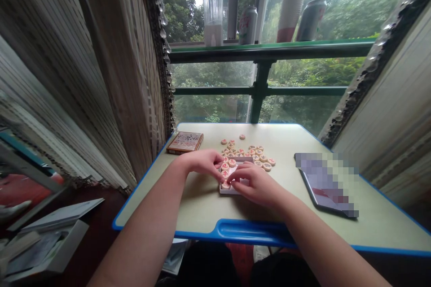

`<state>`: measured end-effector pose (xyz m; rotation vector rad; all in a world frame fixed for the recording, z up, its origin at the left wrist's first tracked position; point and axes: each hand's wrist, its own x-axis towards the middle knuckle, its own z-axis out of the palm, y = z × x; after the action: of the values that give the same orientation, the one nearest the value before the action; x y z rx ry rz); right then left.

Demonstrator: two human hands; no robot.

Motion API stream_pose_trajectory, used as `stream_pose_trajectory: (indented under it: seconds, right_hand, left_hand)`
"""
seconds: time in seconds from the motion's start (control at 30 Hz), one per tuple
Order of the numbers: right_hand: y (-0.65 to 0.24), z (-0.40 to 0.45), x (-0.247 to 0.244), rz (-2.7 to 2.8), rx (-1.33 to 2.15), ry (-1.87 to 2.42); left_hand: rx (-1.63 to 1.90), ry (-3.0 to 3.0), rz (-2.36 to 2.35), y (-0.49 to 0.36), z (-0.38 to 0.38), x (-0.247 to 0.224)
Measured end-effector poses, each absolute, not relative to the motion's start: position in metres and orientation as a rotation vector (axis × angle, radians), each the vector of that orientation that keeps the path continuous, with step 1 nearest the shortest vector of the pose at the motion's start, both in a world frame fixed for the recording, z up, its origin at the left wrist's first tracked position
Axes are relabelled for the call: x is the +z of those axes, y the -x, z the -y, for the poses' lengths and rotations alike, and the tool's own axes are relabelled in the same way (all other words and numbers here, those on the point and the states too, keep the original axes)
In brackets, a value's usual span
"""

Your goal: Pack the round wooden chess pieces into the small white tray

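Observation:
A small white open box point(232, 192) lies on the table, with several round Chinese chess pieces point(225, 166) bearing red characters inside along its left side. My left hand point(205, 163) is bent around the box's left side, its thumb reaching to the near left corner. There, my right hand point(257, 184) has its fingertips on a Chinese chess piece point(226, 185). This hand comes over the box from the right and covers part of its inside. More loose pieces point(259, 152), some with dark characters, lie just beyond the box.
A flat patterned box point(185, 142) sits at the table's far left. To the right lies a dark-edged tablet point(323, 188), partly blurred out. The pale table point(195, 215) has a blue rim. Cans point(248, 25) and cups stand on the window ledge, with curtains point(111, 54) at both sides.

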<state>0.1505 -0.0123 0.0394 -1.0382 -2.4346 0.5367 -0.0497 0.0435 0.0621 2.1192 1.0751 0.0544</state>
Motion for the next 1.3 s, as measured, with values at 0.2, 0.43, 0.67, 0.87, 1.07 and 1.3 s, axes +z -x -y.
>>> stream_pose_trajectory:
  seconds: [0.2,0.43,0.67,0.87,1.07,1.3]
  right_hand:
    - [-0.151,0.013,0.040,2.429,0.549,1.025]
    - [-0.152,0.012,0.040,2.393,0.537,1.002]
    - [-0.160,-0.003,0.034,2.070,0.354,1.282]
    - [-0.163,-0.016,0.026,2.024,0.253,1.463]
    - [-0.165,-0.024,0.021,1.995,0.272,1.510]
    - [-0.169,-0.023,0.021,2.039,0.306,1.507]
  left_hand:
    - [0.061,-2.112,-1.057,0.052,-0.044,0.063]
    - [0.135,-2.058,-1.059,0.055,-0.043,0.064]
    - [0.222,-1.997,-1.141,0.056,-0.046,0.060]
    - [0.526,-1.974,-1.357,0.047,-0.050,0.054]
    - [0.798,-2.050,-1.526,0.044,-0.055,0.048]
    - [0.680,-2.277,-1.646,0.045,-0.060,0.040]
